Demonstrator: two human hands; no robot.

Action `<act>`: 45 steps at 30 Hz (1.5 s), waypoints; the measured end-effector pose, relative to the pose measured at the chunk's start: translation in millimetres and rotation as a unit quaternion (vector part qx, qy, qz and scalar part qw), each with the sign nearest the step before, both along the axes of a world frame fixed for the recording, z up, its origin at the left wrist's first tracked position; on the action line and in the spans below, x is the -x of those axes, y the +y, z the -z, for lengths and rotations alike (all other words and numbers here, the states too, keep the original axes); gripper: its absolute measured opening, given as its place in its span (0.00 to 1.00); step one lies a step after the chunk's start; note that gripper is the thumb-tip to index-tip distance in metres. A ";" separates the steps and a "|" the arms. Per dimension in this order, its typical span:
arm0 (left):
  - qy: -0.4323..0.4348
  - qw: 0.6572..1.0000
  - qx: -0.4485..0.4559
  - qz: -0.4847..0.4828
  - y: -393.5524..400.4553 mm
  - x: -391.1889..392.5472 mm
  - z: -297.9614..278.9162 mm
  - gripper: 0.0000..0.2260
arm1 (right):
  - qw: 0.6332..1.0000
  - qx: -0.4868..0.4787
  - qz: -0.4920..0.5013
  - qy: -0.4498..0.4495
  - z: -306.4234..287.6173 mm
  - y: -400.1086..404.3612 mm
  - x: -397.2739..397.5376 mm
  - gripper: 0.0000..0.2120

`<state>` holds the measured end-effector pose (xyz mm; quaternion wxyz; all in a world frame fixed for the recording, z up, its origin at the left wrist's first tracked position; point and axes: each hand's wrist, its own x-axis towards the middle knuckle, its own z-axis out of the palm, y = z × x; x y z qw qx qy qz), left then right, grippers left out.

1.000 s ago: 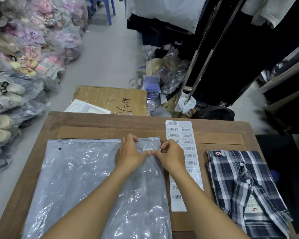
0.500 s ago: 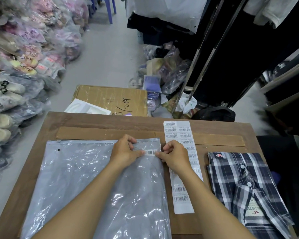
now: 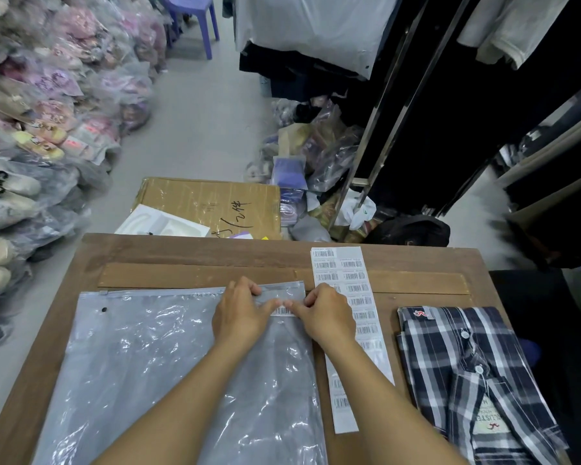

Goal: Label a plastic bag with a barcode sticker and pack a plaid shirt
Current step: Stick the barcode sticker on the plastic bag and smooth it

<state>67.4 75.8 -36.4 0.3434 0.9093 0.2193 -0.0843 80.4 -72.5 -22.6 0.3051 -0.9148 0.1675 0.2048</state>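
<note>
**Both hands press a barcode sticker onto the bag's top right corner**

Wooden table (image 3: 168, 253) fills the lower part of the view, standing in a stockroom whose grey floor is lined on the left with heaps of bagged slippers (image 3: 31, 135). Beyond the table's far edge lies a flattened cardboard box (image 3: 212, 203) with handwriting on it, and a purple plastic stool (image 3: 195, 18) stands further back.

A clear plastic bag (image 3: 141, 370) with a zip strip along its far edge lies flat on the table's left half. Near its top right corner sits a barcode sticker (image 3: 284, 311), mostly hidden between the two hands. The left hand (image 3: 240, 313) rests on the bag with fingers curled, thumb and forefinger tips meeting at the sticker's left end. The right hand (image 3: 326, 317) has its fingers bent in likewise, thumb tip down on the sticker's right end. The thumb tips almost touch.

Just beside the bag on its right, a long sheet of barcode labels (image 3: 353, 297) runs front to back, partly under the right forearm. Further right, apart from the sheet, lies the folded plaid shirt (image 3: 467, 374), dark blue and white, buttoned, with a paper tag on its front.
</note>
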 end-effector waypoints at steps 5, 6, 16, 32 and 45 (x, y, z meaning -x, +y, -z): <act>0.002 0.998 0.059 -0.003 12.5 -3.7 -0.1 0.13 | 0.996 -0.083 0.039 0.014 1.4 -13.5 -8.3 0.15; 0.001 0.998 0.069 -0.003 14.3 -3.9 1.1 0.13 | 0.995 -0.091 0.043 0.010 2.2 -14.9 -7.9 0.15; -0.010 0.996 0.031 0.079 9.4 7.4 -5.1 0.06 | 0.983 0.044 -0.136 -0.117 -1.1 2.1 19.6 0.05; 0.055 0.973 -0.207 0.086 47.5 65.4 -40.9 0.23 | 0.921 0.038 -0.367 -0.120 -28.1 83.0 -31.4 0.18; 0.036 0.998 0.003 0.055 70.0 55.8 -20.6 0.25 | 0.955 -0.027 -0.288 -0.065 -28.1 100.7 -32.4 0.04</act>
